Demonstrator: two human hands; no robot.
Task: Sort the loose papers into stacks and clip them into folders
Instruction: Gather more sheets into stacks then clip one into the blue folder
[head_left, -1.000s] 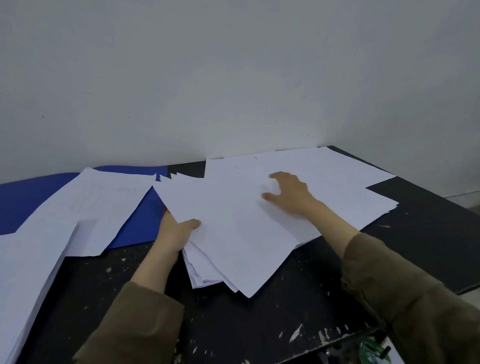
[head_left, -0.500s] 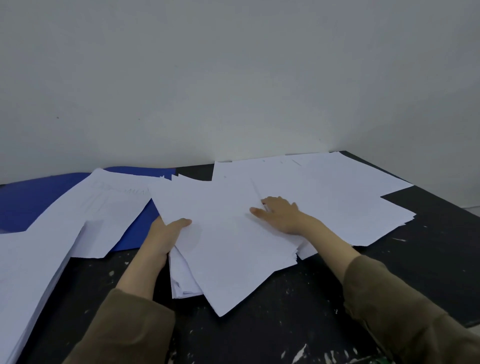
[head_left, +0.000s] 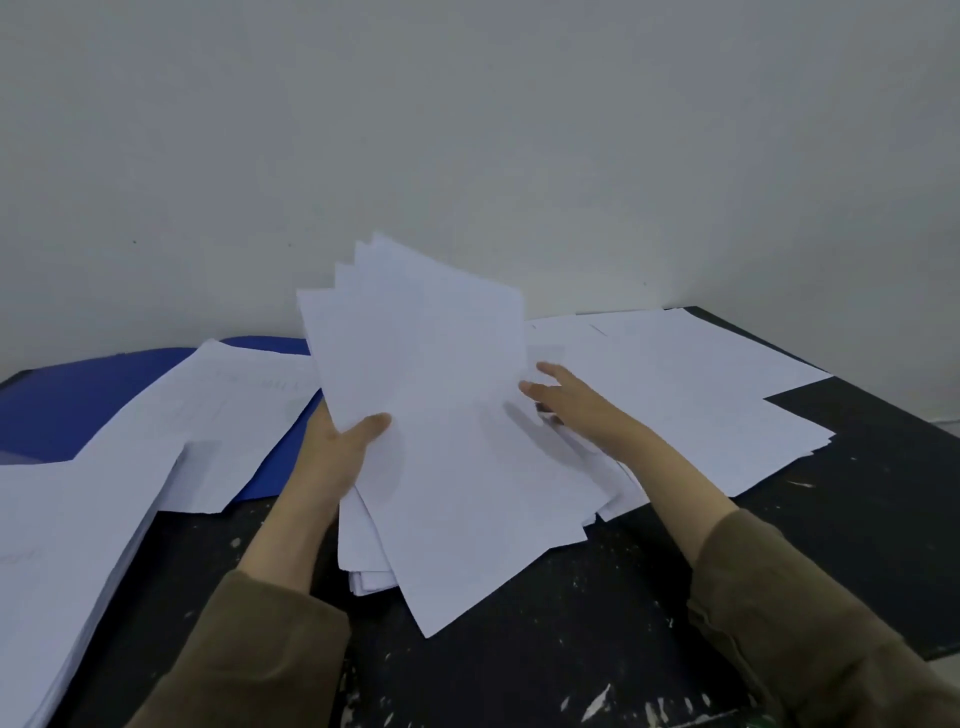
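My left hand (head_left: 337, 457) grips a fanned bundle of white papers (head_left: 441, 441) by its left edge, thumb on top, and tilts its far end up off the black table (head_left: 571, 649). My right hand (head_left: 576, 402) reaches under the bundle's right edge with straight fingers, over a spread of loose white sheets (head_left: 701, 395) at the right. A blue folder (head_left: 93, 400) lies at the back left, partly under more white sheets (head_left: 223, 415).
A thick white paper stack (head_left: 67, 561) lies at the near left edge. A grey wall (head_left: 467, 156) stands right behind the table. The table's right corner (head_left: 893, 467) and near middle show bare, paint-flecked black surface.
The bundle lay flat on the table before; my left hand has tipped its far end upward. My right hand has slid off the top sheet to the bundle's right side.
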